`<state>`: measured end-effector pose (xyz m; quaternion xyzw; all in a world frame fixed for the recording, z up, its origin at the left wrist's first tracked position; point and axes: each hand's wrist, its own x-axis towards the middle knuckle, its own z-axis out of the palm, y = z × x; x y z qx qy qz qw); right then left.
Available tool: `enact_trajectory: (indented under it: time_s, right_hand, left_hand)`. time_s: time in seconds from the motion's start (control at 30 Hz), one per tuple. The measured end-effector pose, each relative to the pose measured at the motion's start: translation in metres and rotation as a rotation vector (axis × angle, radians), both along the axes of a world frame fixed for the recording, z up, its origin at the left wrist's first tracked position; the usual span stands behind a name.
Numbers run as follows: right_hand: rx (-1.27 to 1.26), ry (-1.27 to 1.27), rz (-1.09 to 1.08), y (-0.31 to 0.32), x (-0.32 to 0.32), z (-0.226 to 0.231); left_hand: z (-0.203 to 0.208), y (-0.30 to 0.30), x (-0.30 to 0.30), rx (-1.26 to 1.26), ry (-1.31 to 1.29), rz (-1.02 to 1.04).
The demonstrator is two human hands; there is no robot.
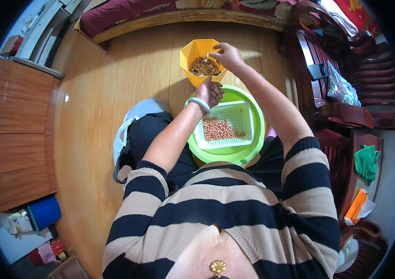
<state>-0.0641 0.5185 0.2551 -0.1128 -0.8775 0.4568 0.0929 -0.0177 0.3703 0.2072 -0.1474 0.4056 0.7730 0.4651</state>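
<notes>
Cupped palm up, my left hand (206, 88) holds several unshelled peanuts (216, 92) between the bin and the basin. My right hand (228, 55) is at the right rim of a yellow bin (186, 55), its fingers pinched together. A small pale thing (207, 56) shows by those fingertips, too small to name. Brown peanut shells (203, 68) lie inside the bin. Nearer to me, a white plastic basket (245, 114) sits in a round green basin (259, 130). Shelled reddish peanuts (219, 129) are gathered in the basket.
The basin is between my knees. A pale plastic bag (122, 137) rests beside my left leg. Dark wooden seating (318, 93) stands at the right, with a phone (318, 71) and a clear bag (341, 86). A bed (183, 17) borders the far side; wooden cabinets (14, 109) line the left.
</notes>
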Motion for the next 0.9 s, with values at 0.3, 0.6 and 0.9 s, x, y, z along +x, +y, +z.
enact_trajectory:
  time_s: [0.3, 0.6, 0.9]
  right_hand:
    - [0.195, -0.063, 0.326, -0.017, 0.104, 0.015]
    - [-0.343, -0.175, 0.116, -0.016, 0.119, -0.010]
    - [-0.705, -0.179, 0.026, 0.003, 0.125, -0.011]
  left_hand:
    - [0.026, 0.002, 0.019, -0.092, 0.158, -0.137]
    - [0.025, -0.001, 0.030, -0.050, 0.145, -0.218]
    - [0.020, 0.007, 0.025, 0.071, 0.110, -0.158]
